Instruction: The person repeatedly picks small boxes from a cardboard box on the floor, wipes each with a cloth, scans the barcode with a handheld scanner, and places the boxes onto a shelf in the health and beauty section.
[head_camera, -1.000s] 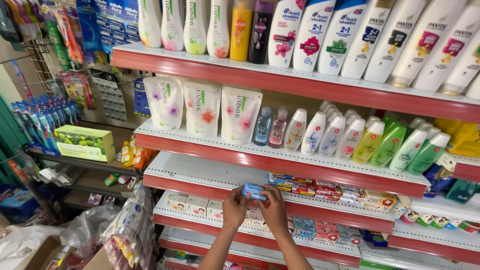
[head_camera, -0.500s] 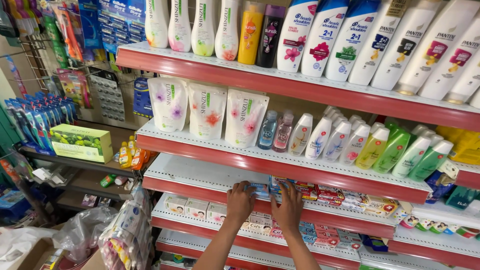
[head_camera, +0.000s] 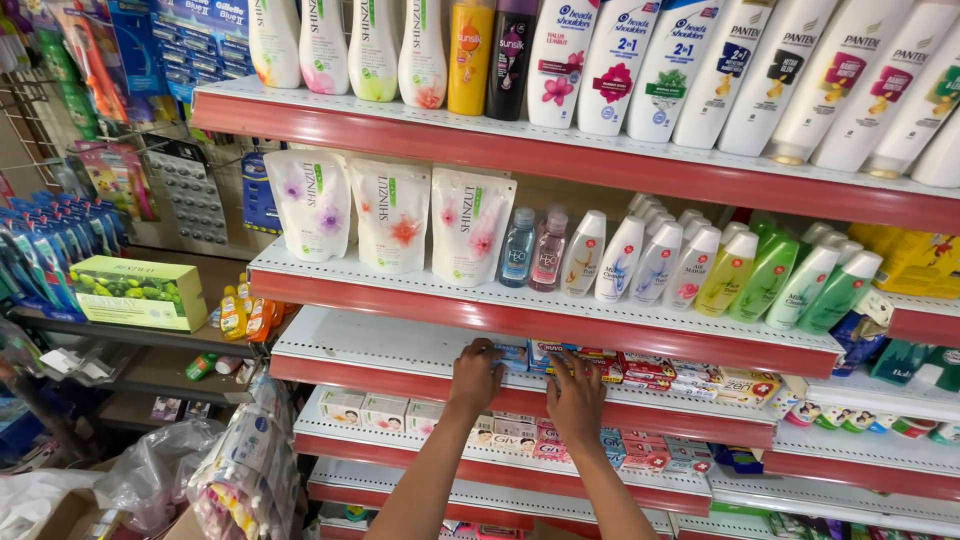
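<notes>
- Left hand (head_camera: 475, 377) reaching onto the third shelf (head_camera: 380, 345), fingertips resting on a small blue box (head_camera: 512, 352) at the row's left end; whether gripped, cannot tell.
- Right hand (head_camera: 576, 398) just beside, fingers spread over the row of small red boxes (head_camera: 640, 365), touching, nothing clasped.
- Above: white refill pouches (head_camera: 390, 227) and small bottles (head_camera: 655, 262).
- Below: soap boxes (head_camera: 365, 409).

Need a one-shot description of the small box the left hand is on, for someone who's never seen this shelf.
Find the red-edged shelf under the row of upright white and green bottles. The left hand rests where its line of small flat boxes begins. The blue box at its fingertips is the leftmost; boxes further right are mostly red.
</notes>
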